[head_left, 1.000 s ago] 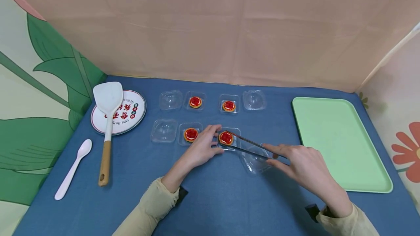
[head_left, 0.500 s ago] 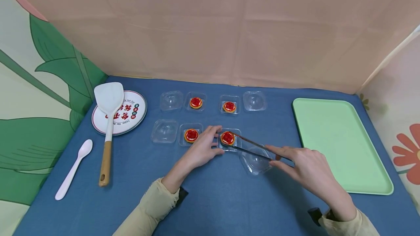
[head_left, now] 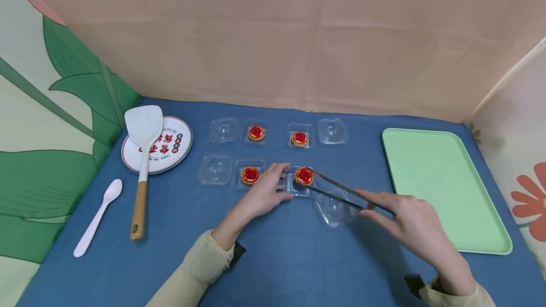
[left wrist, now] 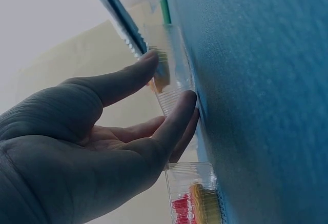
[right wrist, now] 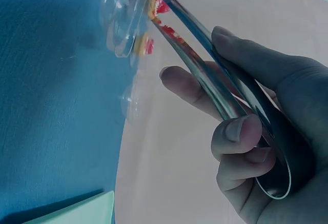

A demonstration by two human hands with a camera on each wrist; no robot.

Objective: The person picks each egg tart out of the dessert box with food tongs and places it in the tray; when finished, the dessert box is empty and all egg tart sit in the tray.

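In the head view the right hand (head_left: pixel 415 219) holds metal tongs (right wrist: pixel 256 98), whose tips pinch a red-topped tart (head_left: pixel 304 176) at the far part of a clear box (head_left: pixel 301 192); whether the tart's base touches the box I cannot tell. From that tart, the right hand lies between three and four o'clock, the left hand (head_left: pixel 265 191) between eight and nine, the clear lid (head_left: pixel 334 212) between four and five. The right wrist view shows the grip more fully: thumb against one arm of the tongs, curled fingers against the other, the bent end by the palm. The left wrist view reveals the left thumb spread apart from the fingers, fingertips at the box's edge by the blue cloth (head_left: pixel 273 259), and the toothed edge of the tongs, unclear from above. More tarts (head_left: pixel 300 139) sit in boxes at twelve, nine and just past ten o'clock. Only the head view takes in the white spatula (head_left: pixel 142 127) across the plates (head_left: pixel 181 143) between nine and ten, and the white spoon (head_left: pixel 98 217) just under nine; the green tray (head_left: pixel 448 191) at three o'clock also enters the right wrist view
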